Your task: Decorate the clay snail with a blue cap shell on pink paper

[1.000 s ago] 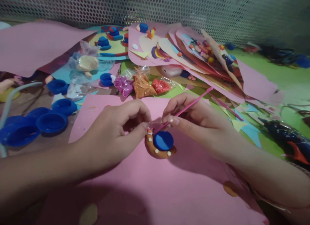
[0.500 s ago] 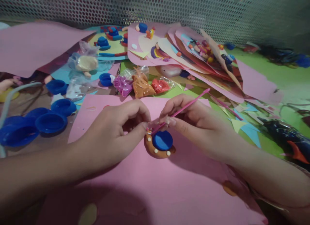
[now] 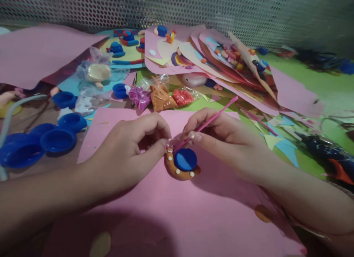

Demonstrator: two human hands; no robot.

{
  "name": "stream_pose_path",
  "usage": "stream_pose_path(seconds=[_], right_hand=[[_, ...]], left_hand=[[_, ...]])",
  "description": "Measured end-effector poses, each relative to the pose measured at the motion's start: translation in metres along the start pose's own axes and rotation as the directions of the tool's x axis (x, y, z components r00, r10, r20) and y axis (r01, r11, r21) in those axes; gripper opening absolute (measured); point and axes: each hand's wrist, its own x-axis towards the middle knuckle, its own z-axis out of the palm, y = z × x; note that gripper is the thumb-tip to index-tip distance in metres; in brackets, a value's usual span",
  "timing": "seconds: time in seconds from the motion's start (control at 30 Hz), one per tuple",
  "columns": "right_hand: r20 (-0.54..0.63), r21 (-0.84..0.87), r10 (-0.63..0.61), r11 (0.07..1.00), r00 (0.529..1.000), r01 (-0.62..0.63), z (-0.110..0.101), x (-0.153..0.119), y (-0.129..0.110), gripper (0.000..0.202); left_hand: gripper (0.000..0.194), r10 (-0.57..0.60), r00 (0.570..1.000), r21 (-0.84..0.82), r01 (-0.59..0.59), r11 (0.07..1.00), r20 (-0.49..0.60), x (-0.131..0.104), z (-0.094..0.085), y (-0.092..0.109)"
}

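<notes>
A brown clay crescent point(image 3: 174, 170) with white dots lies on a pink sheet point(image 3: 171, 212), curving around the left and lower sides of a blue disc point(image 3: 186, 159). My left hand point(image 3: 135, 150) has thumb and forefinger closed at the crescent's upper left end; what they pinch, if anything, is hidden. My right hand point(image 3: 221, 139) grips a thin pink stick point(image 3: 212, 118) between thumb and fingers. The stick's lower tip points down to the gap between the crescent's upper end and the disc.
Blue cups point(image 3: 58, 138) stand at the left. Behind the sheet lie bags of purple, orange point(image 3: 162, 97) and red clay. Decorated papers point(image 3: 166, 58) are piled at the back. Paper scraps and a dark object point(image 3: 323, 150) lie at the right.
My right thumb and the pink stick have shifted slightly, the stick's upper end a little lower and to the left. My left hand has barely moved.
</notes>
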Motion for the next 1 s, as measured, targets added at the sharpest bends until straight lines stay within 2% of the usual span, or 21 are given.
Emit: stream_pose_path(seconds=[0.47, 0.8, 1.0], right_hand=[[0.011, 0.025, 0.019, 1.000, 1.000, -0.019, 0.0003, -0.0003, 0.0007, 0.007], [0.012, 0.004, -0.003, 1.000, 1.000, 0.003, 0.0002, -0.0001, -0.0018, 0.010], [-0.025, -0.003, -0.035, 0.999, 0.999, 0.035, -0.0002, 0.0007, -0.0006, 0.010]], left_hand=[[0.011, 0.038, 0.999, -0.008, -0.038, 0.999, -0.022, -0.0002, 0.0010, -0.0008], [0.009, 0.036, 0.999, -0.007, -0.036, 0.999, -0.025, 0.0015, 0.0036, -0.0010], [0.010, 0.044, 0.999, 0.001, -0.044, 0.999, -0.024, -0.0002, 0.0017, -0.0015]])
